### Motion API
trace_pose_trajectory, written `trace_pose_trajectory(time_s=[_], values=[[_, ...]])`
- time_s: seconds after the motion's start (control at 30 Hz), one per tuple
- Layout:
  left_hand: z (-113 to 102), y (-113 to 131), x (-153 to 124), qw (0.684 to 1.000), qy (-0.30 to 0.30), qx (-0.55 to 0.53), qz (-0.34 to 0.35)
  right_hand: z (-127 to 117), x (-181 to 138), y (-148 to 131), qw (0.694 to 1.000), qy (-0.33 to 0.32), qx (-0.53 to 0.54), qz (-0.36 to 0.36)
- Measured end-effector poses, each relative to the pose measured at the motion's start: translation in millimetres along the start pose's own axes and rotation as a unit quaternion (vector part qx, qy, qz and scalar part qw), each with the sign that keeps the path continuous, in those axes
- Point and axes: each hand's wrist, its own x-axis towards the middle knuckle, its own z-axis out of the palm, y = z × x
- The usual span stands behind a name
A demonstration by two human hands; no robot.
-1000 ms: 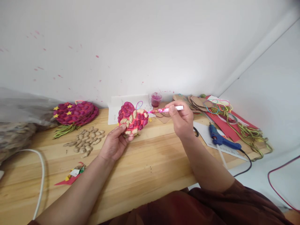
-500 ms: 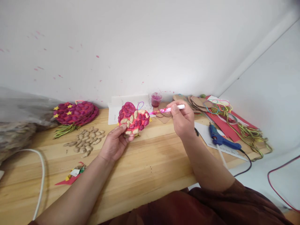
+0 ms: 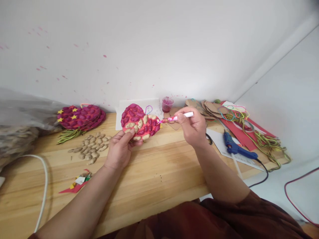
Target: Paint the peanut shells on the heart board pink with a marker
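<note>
My left hand (image 3: 119, 147) grips the lower edge of a red heart-shaped craft piece (image 3: 139, 121) and holds it above the wooden table (image 3: 154, 172). The heart is covered with peanut shells, most painted magenta and some still bare. My right hand (image 3: 193, 127) pinches a white-handled paintbrush (image 3: 177, 117). Its pink tip touches the heart's right edge. A thin loop of string sticks up from the top of the heart.
A small cup of magenta paint (image 3: 166, 105) stands at the wall behind the heart. Loose peanut shells (image 3: 91, 148) lie at the left, beside finished magenta hearts (image 3: 81, 117). A blue glue gun (image 3: 234, 147), cardboard cut-outs (image 3: 211, 108) and coloured cords (image 3: 264, 141) fill the right.
My left hand has turned the heart and raised it a little, so more of its face shows. The brush tip stays at its right edge.
</note>
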Motion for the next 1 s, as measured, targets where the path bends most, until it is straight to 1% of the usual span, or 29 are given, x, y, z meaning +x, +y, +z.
trace_pose_trajectory(time_s=[0.07,0.2,0.37,0.57,0.73,0.8,0.9,1.0], values=[[1.4,1.4,-1.4,1.0,0.0,0.013,0.01,0.3,-0.5,0.5,1.0,0.005,-0.018,0.002],[4.2,4.3,-4.5,0.999,0.007,0.039,0.028,0.7,-0.1,0.6,0.998,0.018,-0.045,-0.03],[4.5,4.3,-5.9,0.998,0.006,0.046,0.041,-0.1,-0.2,-0.4,0.997,0.025,-0.037,-0.055],[0.8,0.3,-4.7,0.997,0.0,0.055,0.046,-0.3,-1.7,4.8,0.998,-0.023,-0.054,-0.038],[-0.1,-0.6,-3.8,0.996,-0.004,0.07,0.052,-0.2,-1.8,6.4,0.996,0.011,-0.073,-0.048],[0.2,-0.3,-3.9,0.996,-0.004,0.069,0.053,-0.1,-1.5,6.2,0.997,0.009,-0.057,-0.045],[0.0,-0.6,-4.4,0.996,-0.007,0.068,0.056,0.1,-1.6,6.4,0.998,-0.015,-0.044,-0.044],[-0.9,-1.4,-5.0,0.996,-0.008,0.072,0.06,-0.1,-2.0,6.8,0.997,-0.004,-0.061,-0.049]])
